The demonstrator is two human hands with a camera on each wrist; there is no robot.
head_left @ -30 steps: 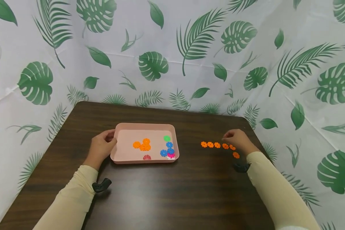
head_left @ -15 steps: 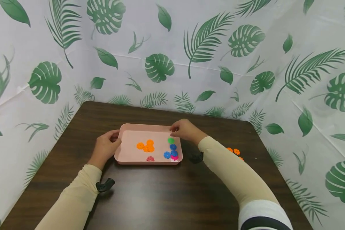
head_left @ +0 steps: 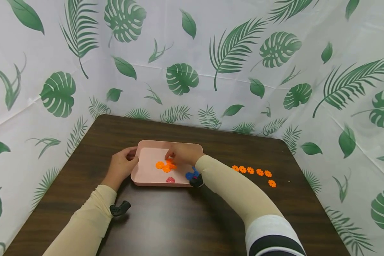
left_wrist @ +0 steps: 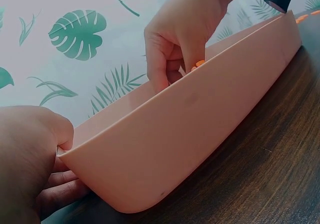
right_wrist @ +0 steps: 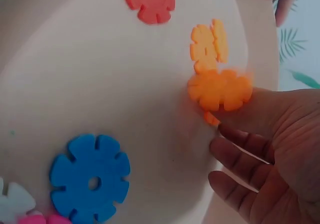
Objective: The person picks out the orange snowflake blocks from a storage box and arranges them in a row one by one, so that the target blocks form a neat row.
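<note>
My left hand (head_left: 120,167) holds the pink tray (head_left: 147,170) at its left end, thumb over the rim and fingers beneath in the left wrist view. Inside the tray, my right hand (head_left: 184,153) pinches an orange flower-shaped disc (right_wrist: 220,90) between thumb and fingers. More orange discs (head_left: 160,165) lie on the tray floor just beside it. A red disc (head_left: 170,180) sits near the front wall. Blue discs (right_wrist: 91,179) are at the tray's right, partly behind my right wrist, with pink (right_wrist: 46,219) and white (right_wrist: 15,202) pieces at the corner.
To the right on the dark wooden table (head_left: 166,220), several orange discs (head_left: 250,170) form a row, with one disc (head_left: 272,183) nearer the front at its right end. A leaf-patterned cloth (head_left: 179,42) hangs behind the table and along its sides.
My right hand has moved left from the orange row, over the tray's right edge, to the orange discs inside, and now pinches one. My left hand stays on the tray; the view shifted slightly.
</note>
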